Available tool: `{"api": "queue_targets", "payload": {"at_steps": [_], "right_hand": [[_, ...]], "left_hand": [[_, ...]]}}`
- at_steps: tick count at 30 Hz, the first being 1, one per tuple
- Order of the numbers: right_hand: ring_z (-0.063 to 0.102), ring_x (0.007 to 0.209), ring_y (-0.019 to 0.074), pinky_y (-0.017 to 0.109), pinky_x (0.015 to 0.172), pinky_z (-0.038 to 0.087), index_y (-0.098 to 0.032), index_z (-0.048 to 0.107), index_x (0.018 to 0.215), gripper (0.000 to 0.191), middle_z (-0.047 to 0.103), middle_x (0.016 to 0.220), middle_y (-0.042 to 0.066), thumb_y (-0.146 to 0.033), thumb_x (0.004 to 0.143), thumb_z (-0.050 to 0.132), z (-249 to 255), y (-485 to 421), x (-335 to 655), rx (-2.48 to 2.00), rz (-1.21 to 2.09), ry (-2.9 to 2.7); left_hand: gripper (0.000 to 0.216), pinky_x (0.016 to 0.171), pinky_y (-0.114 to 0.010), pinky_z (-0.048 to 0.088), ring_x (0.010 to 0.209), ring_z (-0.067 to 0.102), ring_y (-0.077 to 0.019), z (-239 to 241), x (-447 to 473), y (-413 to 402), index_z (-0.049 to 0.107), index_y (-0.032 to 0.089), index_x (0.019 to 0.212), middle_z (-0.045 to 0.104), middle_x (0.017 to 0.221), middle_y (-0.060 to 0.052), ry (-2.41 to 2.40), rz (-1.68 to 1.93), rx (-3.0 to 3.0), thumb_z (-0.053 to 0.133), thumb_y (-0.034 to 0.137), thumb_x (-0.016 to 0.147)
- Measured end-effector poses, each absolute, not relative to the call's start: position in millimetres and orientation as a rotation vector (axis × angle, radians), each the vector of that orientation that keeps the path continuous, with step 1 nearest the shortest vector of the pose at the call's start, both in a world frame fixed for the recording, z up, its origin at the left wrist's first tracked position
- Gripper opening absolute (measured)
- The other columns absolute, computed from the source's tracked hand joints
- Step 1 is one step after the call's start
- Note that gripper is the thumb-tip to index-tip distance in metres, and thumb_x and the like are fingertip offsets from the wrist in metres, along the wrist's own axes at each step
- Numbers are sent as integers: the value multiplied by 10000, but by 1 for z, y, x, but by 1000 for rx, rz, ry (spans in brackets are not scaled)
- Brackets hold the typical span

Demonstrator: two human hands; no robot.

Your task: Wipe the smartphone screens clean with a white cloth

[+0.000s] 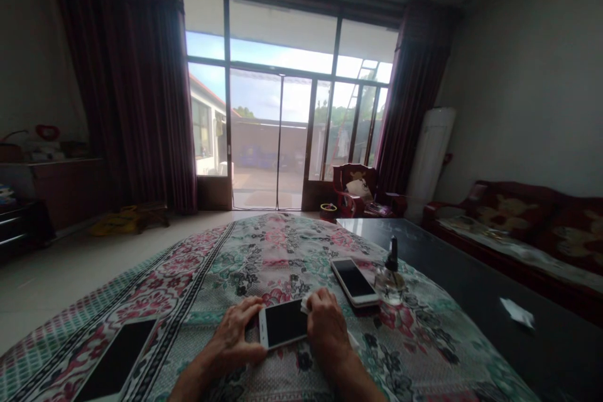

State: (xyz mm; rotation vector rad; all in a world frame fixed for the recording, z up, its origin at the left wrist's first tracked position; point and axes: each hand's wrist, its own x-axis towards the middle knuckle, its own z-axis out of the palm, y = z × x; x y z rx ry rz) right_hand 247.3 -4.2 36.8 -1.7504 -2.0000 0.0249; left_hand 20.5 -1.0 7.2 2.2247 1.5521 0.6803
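A white phone (283, 323) with a dark screen lies flat on the floral cloth (264, 257) right in front of me. My left hand (235, 333) rests on its left end, fingers curled over the edge and holding it down. My right hand (327, 325) is closed on a small white wipe (306, 304) pressed against the phone's right end. A second white phone (354, 281) lies just beyond my right hand. Beside it stands a small clear spray bottle (390, 276) with a dark nozzle.
A dark tablet or large phone (117, 361) lies at the cloth's near left. A crumpled white scrap (517, 312) sits on the dark glossy table (494, 301) to the right. A red sofa (527, 226), a red armchair (355, 191) and glass doors (277, 138) lie beyond.
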Motion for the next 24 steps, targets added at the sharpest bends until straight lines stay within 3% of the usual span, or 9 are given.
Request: {"api": "queue_targets", "payload": {"at_steps": [10, 17, 24], "right_hand": [[512, 957, 211, 288, 814, 379, -197, 630, 894, 299, 589, 1038, 65, -14, 725, 463, 25, -17, 220, -1610, 42, -2142], [523, 955, 208, 287, 804, 392, -254, 638, 935, 165, 600, 1056, 28, -181, 823, 541, 15, -17, 203, -1344, 119, -2351], [538, 929, 201, 273, 771, 393, -203, 637, 840, 253, 602, 979, 59, -39, 756, 463, 32, -14, 224, -1615, 67, -2087]], "left_hand": [[704, 1105, -391, 301, 1320, 391, -305, 15, 26, -4, 581, 218, 1249, 482, 1415, -72, 1590, 624, 2219, 680, 269, 553], [695, 1111, -359, 299, 1325, 395, -287, 0, 22, 4, 578, 209, 1251, 485, 1413, -75, 1642, 632, 2275, 663, 247, 563], [687, 1104, -352, 304, 1330, 383, -296, 28, 29, -8, 582, 238, 1249, 465, 1432, -52, 1627, 481, 2243, 677, 323, 573]]}}
